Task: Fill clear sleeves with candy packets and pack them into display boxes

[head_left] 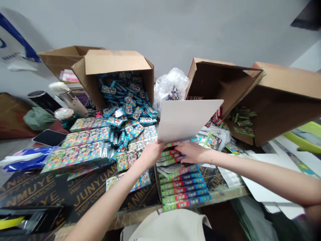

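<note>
My left hand is closed on the lower left corner of a white card, which stands tilted upright at the far end of a row of thin colourful packs. The packs have green, red and blue edges and lean on one another towards me. My right hand is at the far end of this row, below the card, with its fingers and thumb curled about several pack ends. Part of its grip is hidden. Left of my left forearm lie printed multipacks in stacks.
An open carton spills small blue packets onto the table. Two more cartons on the right hold red and green packets. Beside them are a clear plastic bag, white sheets, bottles and a phone.
</note>
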Available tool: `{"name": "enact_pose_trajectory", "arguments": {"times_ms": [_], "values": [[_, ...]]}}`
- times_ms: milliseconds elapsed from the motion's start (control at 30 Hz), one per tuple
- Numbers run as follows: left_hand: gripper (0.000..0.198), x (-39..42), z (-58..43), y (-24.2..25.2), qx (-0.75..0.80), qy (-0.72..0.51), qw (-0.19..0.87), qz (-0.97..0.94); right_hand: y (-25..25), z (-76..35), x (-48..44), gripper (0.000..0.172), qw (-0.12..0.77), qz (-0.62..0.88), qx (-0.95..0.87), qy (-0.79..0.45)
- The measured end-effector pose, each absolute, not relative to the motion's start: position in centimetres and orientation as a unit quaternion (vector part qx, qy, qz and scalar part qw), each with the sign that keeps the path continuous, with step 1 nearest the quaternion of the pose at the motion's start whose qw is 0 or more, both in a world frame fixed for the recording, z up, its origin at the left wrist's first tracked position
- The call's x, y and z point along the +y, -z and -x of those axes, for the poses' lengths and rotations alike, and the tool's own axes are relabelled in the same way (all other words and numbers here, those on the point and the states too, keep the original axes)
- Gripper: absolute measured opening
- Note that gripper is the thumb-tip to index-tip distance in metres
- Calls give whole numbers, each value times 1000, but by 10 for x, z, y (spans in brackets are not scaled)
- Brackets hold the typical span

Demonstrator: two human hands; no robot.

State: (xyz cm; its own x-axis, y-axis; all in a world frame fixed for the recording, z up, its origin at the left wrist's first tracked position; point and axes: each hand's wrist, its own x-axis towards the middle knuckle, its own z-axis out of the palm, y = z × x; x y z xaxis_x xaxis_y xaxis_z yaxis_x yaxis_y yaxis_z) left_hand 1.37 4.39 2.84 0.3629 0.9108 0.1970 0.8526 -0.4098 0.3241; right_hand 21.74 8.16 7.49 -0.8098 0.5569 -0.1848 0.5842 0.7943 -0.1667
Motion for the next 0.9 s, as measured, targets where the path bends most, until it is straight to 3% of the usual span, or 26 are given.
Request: {"name": "enact_pose_trajectory", "arguments": {"times_ms": [67,167,267,367,533,700,900], "values": [[26,37,-13,-32,568,-204,79,-793,-74,-227,82,41,-28,-310,941,132],[38,19,-16,-34,595,-296,98,-740,-73,-252,86,29,-207,-352,900,150],[56,-5,-31,-19,619,-385,203,-654,-54,-278,89,22,-326,-408,839,155],[61,-25,-54,2,630,-447,333,-541,-21,-289,86,29,-406,-474,751,216],[86,-30,-76,17,599,-469,393,-516,10,-283,82,27,-453,-506,638,364],[73,-19,-62,26,569,-535,475,-406,9,-295,96,21,-431,-464,649,421],[67,-22,-75,31,591,-531,447,-411,8,-288,86,23,-484,-462,611,424]]}}
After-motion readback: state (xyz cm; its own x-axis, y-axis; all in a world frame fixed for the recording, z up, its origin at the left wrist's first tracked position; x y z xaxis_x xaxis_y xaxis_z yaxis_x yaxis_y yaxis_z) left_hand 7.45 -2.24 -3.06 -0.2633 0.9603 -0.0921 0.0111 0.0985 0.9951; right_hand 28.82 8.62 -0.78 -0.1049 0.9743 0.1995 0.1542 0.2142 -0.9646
